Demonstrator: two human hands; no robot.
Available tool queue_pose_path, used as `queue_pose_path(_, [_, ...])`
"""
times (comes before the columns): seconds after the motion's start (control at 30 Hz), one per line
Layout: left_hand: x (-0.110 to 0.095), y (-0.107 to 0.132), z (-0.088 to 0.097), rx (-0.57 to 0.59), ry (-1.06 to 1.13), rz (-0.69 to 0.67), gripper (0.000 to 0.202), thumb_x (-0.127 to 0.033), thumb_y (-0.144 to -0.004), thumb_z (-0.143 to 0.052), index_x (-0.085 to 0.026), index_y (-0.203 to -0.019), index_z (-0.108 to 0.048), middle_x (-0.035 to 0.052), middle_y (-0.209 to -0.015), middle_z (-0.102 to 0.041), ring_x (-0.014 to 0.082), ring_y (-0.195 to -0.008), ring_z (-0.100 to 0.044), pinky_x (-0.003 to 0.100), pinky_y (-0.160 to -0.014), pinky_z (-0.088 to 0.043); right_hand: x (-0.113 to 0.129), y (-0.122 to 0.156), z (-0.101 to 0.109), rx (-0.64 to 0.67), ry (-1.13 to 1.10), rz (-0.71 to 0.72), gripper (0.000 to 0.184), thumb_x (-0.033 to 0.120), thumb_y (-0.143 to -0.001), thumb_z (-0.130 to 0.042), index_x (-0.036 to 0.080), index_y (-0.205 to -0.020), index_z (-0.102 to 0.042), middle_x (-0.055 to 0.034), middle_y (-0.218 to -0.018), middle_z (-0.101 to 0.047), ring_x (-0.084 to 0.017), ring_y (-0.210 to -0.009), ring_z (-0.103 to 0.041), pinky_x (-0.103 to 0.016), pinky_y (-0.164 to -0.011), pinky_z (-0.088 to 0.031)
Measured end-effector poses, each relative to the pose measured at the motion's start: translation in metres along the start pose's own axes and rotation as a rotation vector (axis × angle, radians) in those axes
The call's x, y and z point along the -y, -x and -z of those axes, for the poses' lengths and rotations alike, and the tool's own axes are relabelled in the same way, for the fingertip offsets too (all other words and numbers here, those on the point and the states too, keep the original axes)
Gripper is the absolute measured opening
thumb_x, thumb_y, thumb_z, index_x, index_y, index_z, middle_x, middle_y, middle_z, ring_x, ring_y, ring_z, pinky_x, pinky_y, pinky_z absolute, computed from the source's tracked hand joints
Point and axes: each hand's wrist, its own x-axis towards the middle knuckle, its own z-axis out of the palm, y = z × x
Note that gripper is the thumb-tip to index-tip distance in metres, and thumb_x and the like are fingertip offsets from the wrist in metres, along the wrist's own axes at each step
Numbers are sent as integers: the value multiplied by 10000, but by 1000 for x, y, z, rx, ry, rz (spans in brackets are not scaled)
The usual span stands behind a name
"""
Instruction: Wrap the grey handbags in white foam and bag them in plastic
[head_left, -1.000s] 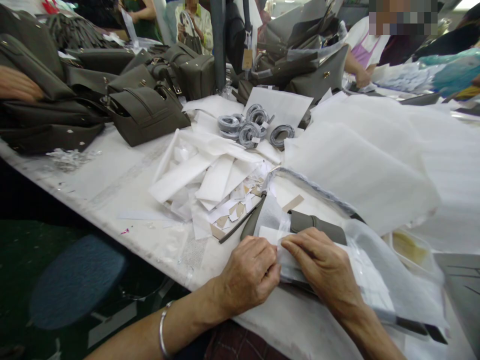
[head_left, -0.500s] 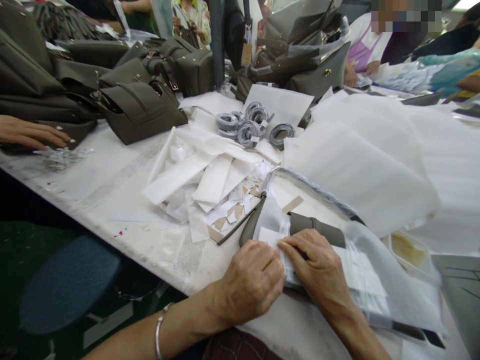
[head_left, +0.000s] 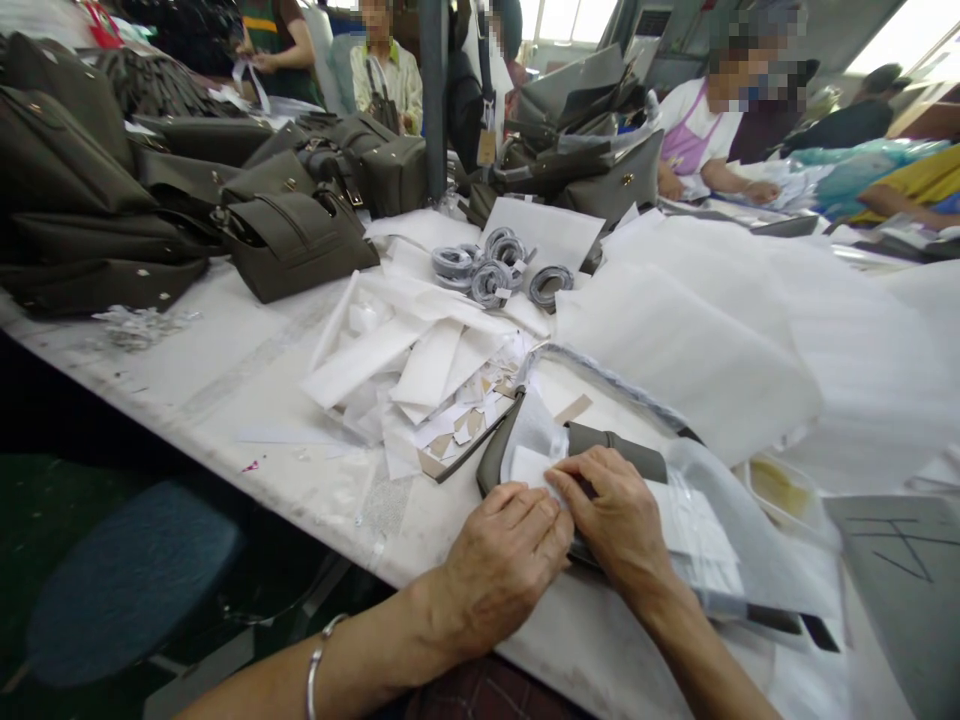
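A dark olive handbag [head_left: 621, 450] lies on its side on the table in front of me, partly covered in white wrapping sheet [head_left: 694, 520]. At its near side my right hand [head_left: 619, 515] pinches a white paper piece [head_left: 529, 468] between thumb and forefinger. My left hand [head_left: 510, 560] is right beside it, fingers curled over the same white paper; their tips are partly hidden. The bag's wrapped strap [head_left: 607, 375] loops out behind it. Clear film and more white sheet trail off to the right of my hands.
Scrap white strips [head_left: 427, 350] and cardboard bits lie left of the bag. Behind are wrapped coiled straps [head_left: 491, 280] and large white sheets [head_left: 697, 340]. Olive bags [head_left: 300, 235] pile up at back left. A clear plastic tub [head_left: 780, 490] and grey board [head_left: 900, 580] sit right. Co-workers stand beyond.
My view has tilted up, showing more of the room. My left hand's fingers have loosened and flattened slightly against the paper. A co-worker's hand at the far left has gone from view.
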Motion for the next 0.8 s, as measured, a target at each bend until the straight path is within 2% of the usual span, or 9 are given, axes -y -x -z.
queue_pose_path(0.23, [-3, 3, -3, -4, -66, -30, 266, -161, -989, -430, -85, -1190, -588, 113, -1086, -671, 207, -1121, -597, 380, -1013, -467, 5, -7, 11, -4, 182, 12, 138, 240, -916, -611, 212, -794, -670, -29, -792, -653, -213, -810, -573, -350, -754, -366])
queue_pose_path(0.33, [-4, 5, -2, -5, -75, -30, 267, -165, -992, -428, -92, -1198, -582, 112, -1101, -667, 204, -1133, -593, 383, -1031, -456, 6, -7, 18, -4, 192, 11, 86, 211, -900, -619, 213, -828, -665, -29, -842, -672, -222, -842, -586, -358, -775, -370])
queue_pose_path(0.47, [-4, 6, -5, -33, -72, -23, 305, -158, -1002, -374, -82, -1211, -582, 119, -1098, -668, 203, -1137, -588, 383, -1047, -443, 9, -5, 19, 61, 204, 36, 72, 210, -895, -620, 222, -855, -678, -33, -886, -682, -231, -851, -578, -371, -773, -381])
queue_pose_path(0.57, [-4, 5, -7, -54, -68, -29, 326, -141, -1004, -335, -73, -1186, -597, 123, -1088, -667, 208, -1125, -589, 385, -1054, -433, 11, -8, 13, 95, 224, 58, 125, 199, -906, -598, 243, -928, -713, -47, -978, -692, -246, -925, -585, -383, -798, -407])
queue_pose_path(0.67, [-3, 4, -7, -73, -44, -36, 339, -128, -1006, -308, -84, -1143, -615, 115, -1068, -667, 211, -1108, -596, 380, -1043, -435, 11, -13, 9, 111, 241, 70, 232, 167, -894, -597, 260, -1070, -717, -71, -1177, -666, -277, -1064, -586, -429, -899, -434])
queue_pose_path(0.8, [-2, 4, -5, -57, -25, -34, 317, -129, -1005, -329, -94, -1154, -606, 110, -1063, -661, 206, -1115, -593, 382, -1055, -425, 6, -17, 18, 4, 202, 51, 390, 216, -898, -593, 170, -1285, -608, -137, -1309, -611, -311, -1161, -572, -489, -971, -453])
